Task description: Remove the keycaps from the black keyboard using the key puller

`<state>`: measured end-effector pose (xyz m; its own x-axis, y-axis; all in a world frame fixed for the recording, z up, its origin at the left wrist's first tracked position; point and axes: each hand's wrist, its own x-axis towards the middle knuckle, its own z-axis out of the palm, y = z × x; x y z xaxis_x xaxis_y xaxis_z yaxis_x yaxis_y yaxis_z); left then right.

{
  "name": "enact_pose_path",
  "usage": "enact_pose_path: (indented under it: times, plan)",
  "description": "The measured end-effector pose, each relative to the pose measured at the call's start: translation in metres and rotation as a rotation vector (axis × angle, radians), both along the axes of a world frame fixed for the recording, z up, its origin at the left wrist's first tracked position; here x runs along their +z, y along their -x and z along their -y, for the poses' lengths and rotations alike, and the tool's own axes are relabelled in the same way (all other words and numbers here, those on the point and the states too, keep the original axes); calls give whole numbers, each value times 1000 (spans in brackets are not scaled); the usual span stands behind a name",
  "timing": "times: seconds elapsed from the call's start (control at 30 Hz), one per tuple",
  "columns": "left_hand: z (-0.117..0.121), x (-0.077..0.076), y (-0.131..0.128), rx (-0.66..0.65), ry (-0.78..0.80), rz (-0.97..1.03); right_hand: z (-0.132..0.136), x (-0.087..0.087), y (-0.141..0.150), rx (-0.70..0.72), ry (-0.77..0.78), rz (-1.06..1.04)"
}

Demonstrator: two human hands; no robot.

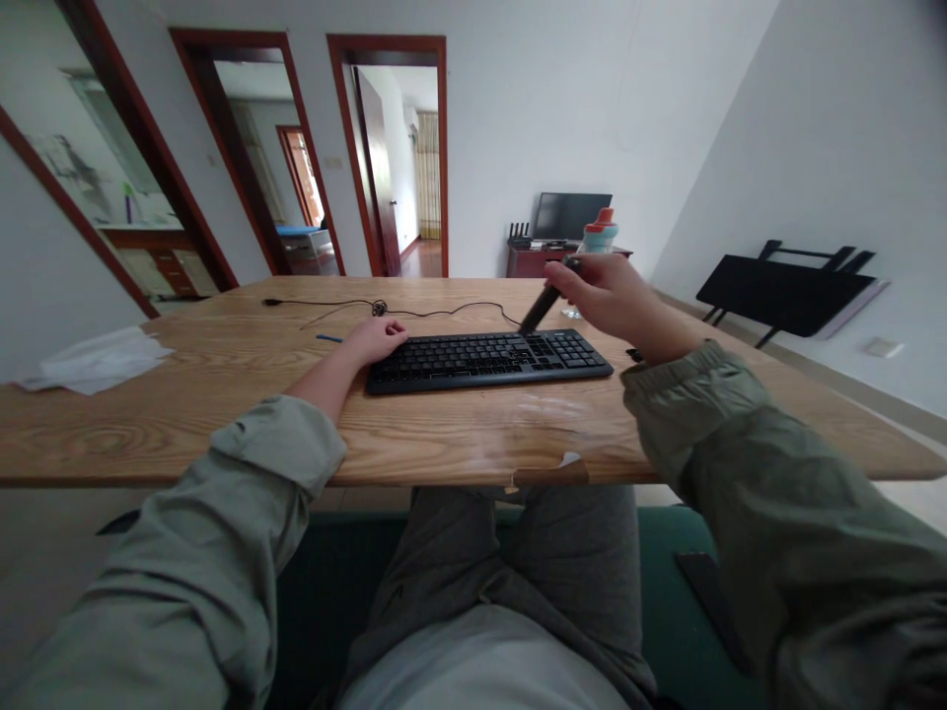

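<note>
A black keyboard (488, 367) lies flat on the wooden table in front of me. My left hand (376, 340) grips its upper left corner, with fingers bent over the edge. In my right hand (603, 291) is a slim black brush (540, 308), held tilted with its lower end down at the top rows of keys, right of the middle. That lower end is slightly blurred. The keyboard's black cable (444, 313) runs back and left across the wood, with a tied bundle along it. A thin blue stick (329, 338) lies beside my left hand.
White tissue (100, 360) lies on the table's left side. A clear bottle with a red and blue top (601, 229) stands behind my right hand, partly hidden. A small black object (634, 355) is under my right wrist. Torn tape (551, 473) marks the table's front edge.
</note>
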<state>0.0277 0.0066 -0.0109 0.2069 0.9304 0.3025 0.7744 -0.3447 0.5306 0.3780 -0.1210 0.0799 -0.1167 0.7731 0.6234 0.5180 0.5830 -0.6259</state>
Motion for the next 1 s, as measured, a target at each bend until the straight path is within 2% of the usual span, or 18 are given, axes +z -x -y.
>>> enact_pose_path:
  times: [0.07, 0.17, 0.23, 0.33, 0.43, 0.53, 0.63, 0.8, 1.0]
  plan:
    - [7, 5, -3, -1, -17, -21, -15, -8, 27, 45, -34, 18]
    - [20, 13, -12, -42, -63, 14, -34, -28, 55, 102, -33, -97]
    - [30, 18, -24, -184, -53, 76, -42, -41, 65, 119, -19, -150]
    - [41, 22, -49, -491, 53, 168, -48, -53, 68, 143, 19, -212]
    - [46, 23, -72, -597, 103, 206, -48, -57, 65, 155, 83, -304]
    - [47, 22, -82, -629, 126, 221, -48, -59, 60, 150, 162, -395]
    - [45, 19, -78, -623, 148, 243, -50, -63, 55, 161, 214, -437]
    - [43, 16, -67, -599, 210, 315, -57, -69, 48, 181, 216, -472]
    - [47, 16, -68, -616, 296, 412, -62, -73, 47, 192, 218, -520]
